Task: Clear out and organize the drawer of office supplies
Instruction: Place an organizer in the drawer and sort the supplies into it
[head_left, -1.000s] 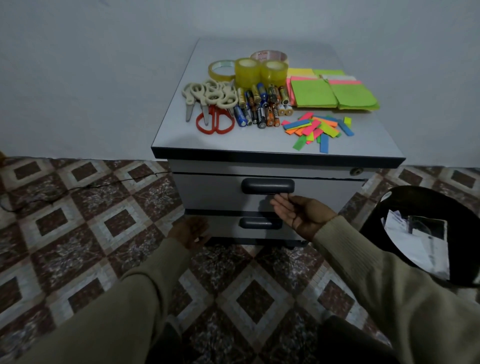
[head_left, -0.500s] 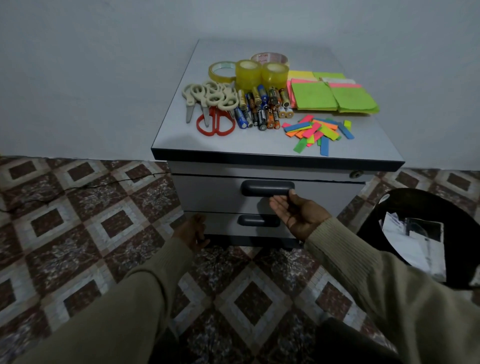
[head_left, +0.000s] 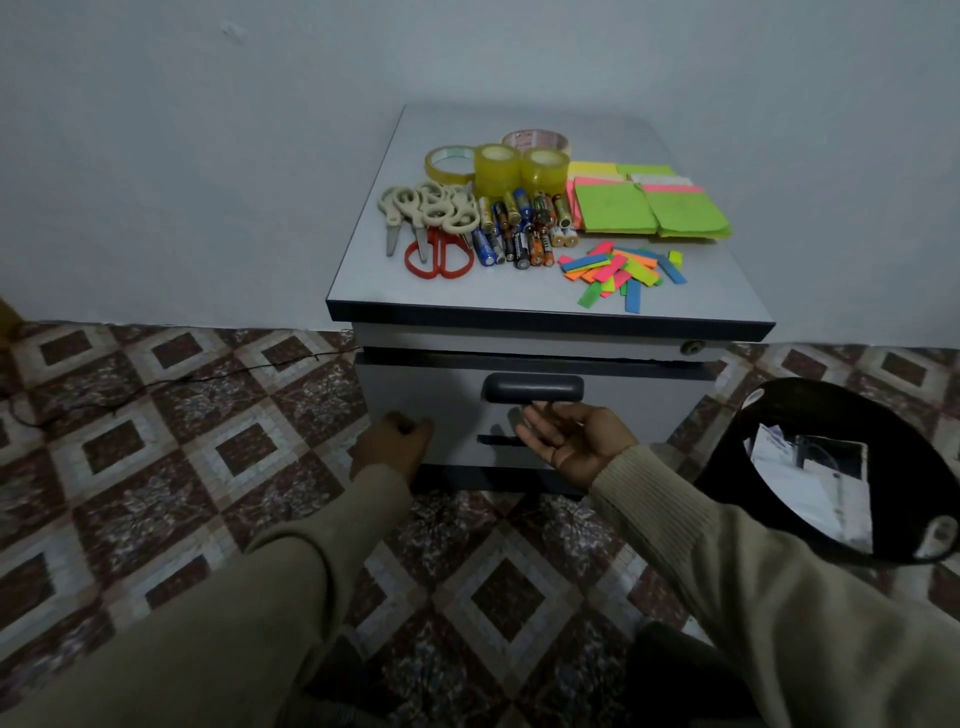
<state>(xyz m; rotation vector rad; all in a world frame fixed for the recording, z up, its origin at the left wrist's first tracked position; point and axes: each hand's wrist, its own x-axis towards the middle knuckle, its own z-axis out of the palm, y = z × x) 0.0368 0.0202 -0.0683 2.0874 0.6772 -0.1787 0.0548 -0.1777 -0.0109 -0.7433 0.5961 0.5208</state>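
The grey drawer cabinet (head_left: 410, 384) stands against the wall, its top drawer pulled out a little. My right hand (head_left: 571, 441) is palm up below the dark drawer handle (head_left: 532, 388), fingertips hooked under its lower edge. My left hand (head_left: 392, 447) is curled at the drawer front's lower left corner and holds nothing I can see. On the cabinet top lie scissors (head_left: 434, 223), batteries (head_left: 519, 228), tape rolls (head_left: 498, 163), sticky note pads (head_left: 649, 205) and coloured paper strips (head_left: 621, 273).
A black bin (head_left: 779, 410) with papers inside stands on the tiled floor right of the cabinet. A thin cable (head_left: 208, 374) runs along the floor at the left. The lower drawer handle (head_left: 496, 440) is partly hidden behind the pulled-out drawer front.
My right hand rose to the top drawer's handle and the drawer has come forward slightly. My left hand moved up to the drawer front's lower left corner and curled.
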